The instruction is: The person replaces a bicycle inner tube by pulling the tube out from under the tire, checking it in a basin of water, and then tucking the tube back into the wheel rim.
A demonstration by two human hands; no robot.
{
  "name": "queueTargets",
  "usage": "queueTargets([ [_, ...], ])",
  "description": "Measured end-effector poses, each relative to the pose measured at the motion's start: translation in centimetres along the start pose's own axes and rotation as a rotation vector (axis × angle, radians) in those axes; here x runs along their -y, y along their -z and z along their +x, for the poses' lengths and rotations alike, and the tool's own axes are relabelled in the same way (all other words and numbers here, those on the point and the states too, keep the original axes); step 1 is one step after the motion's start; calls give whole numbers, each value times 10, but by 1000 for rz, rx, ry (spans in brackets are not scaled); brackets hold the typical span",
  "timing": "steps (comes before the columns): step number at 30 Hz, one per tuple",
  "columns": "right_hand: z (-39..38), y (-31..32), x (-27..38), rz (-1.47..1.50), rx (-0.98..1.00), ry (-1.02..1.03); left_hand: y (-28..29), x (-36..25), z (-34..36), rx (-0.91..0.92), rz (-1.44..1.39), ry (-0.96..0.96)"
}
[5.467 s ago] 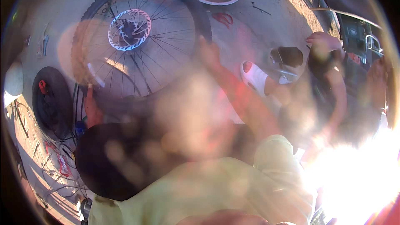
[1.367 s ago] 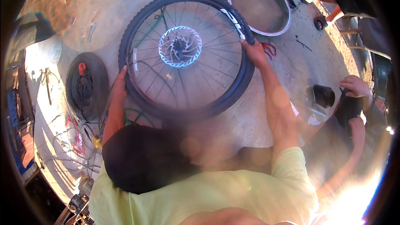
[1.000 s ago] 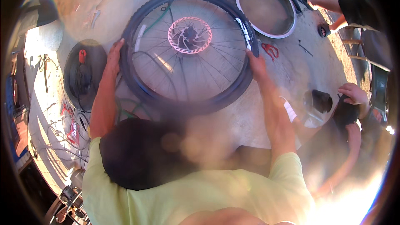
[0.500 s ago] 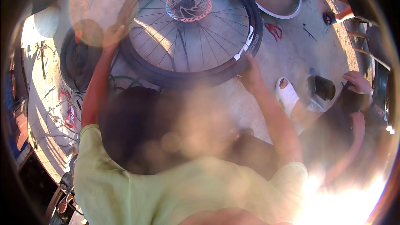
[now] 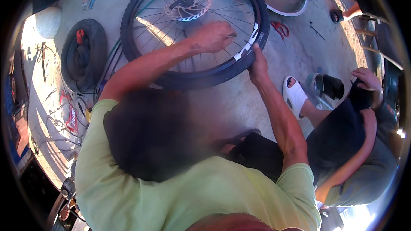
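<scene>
A bicycle wheel [image 5: 195, 77] with a black knobbly tyre, thin spokes and a brake disc [image 5: 201, 13] at its hub is in front of me. My right hand [image 5: 259, 64] is closed round the tyre at the wheel's near right edge. My left hand [image 5: 214, 37] reaches across over the spokes, close to the white marking on the rim. Its fingers are curled together; what they pinch, if anything, is too small to make out.
On the floor to the left is a black tyre [image 5: 68, 66] with dark and red things inside. A bare rim [image 5: 295, 13] and red-handled tool [image 5: 280, 30] are at the far right. At right a person in white sandals [image 5: 294, 98] sits close by; another's legs show beyond.
My left hand has let go of the wheel's left side and moved right, over the spokes. The right hand stays on the tyre. The wheel has shifted slightly.
</scene>
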State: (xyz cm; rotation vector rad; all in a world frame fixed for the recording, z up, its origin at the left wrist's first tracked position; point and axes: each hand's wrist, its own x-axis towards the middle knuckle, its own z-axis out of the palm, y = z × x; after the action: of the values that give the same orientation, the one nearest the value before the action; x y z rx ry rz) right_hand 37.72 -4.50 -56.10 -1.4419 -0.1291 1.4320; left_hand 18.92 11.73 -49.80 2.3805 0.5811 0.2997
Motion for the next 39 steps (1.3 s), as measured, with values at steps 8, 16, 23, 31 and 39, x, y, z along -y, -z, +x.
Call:
queueTargets([
  [8,-9,-3,-9,-42,-9,17,-43,2,26,255,-174,121],
  [16,-19,-12,-1,87,-3,-18,-39,4,29,260,-126,65],
  [23,-14,1,-6,-39,-40,46,-38,5,28,190,-95,48],
  [31,-34,-20,25,31,-123,-95,-36,5,29,231,-83,73],
  [39,-11,-4,16,17,37,-81,-25,-6,32,327,-201,95],
])
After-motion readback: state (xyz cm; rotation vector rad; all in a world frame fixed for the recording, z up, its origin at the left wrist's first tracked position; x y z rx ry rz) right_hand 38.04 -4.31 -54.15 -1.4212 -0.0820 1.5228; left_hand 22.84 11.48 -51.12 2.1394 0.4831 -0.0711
